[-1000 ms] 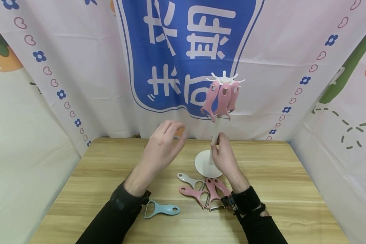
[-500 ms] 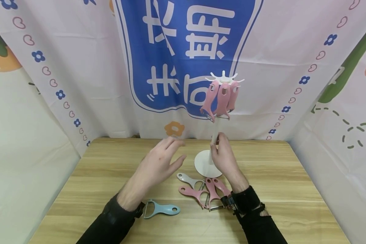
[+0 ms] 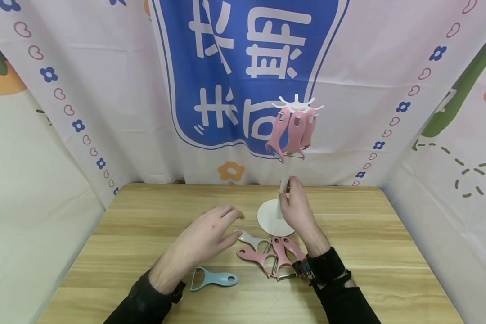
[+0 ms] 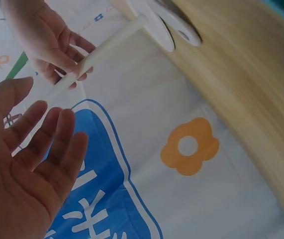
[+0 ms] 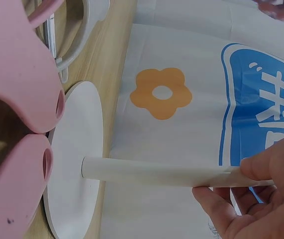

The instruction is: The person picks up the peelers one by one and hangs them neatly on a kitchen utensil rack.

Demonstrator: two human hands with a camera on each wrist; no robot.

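My right hand [image 3: 297,204] grips the white post of a stand [image 3: 270,218] with a round base; in the right wrist view the thumb and fingers pinch the post [image 5: 146,172]. Several pink peelers [image 3: 296,132] hang from the hooks at its top. My left hand [image 3: 208,231] hovers over the table with nothing in it, fingers loosely bent, thumb near a white peeler [image 3: 251,238]. The left wrist view shows its palm and spread fingers. Beside the white one lie pink peelers [image 3: 254,255], partly by the right wrist. A blue peeler [image 3: 220,279] lies apart, right of the left wrist.
A wooden table [image 3: 368,252] carries everything. Behind it hangs a printed cloth [image 3: 146,112] with a blue panel, and cloth walls stand at both sides. The stand is near the table's back edge.
My left hand has come down and slightly toward me from beside the stand to the white peeler. The right hand keeps its hold on the post, and the peelers have not moved.
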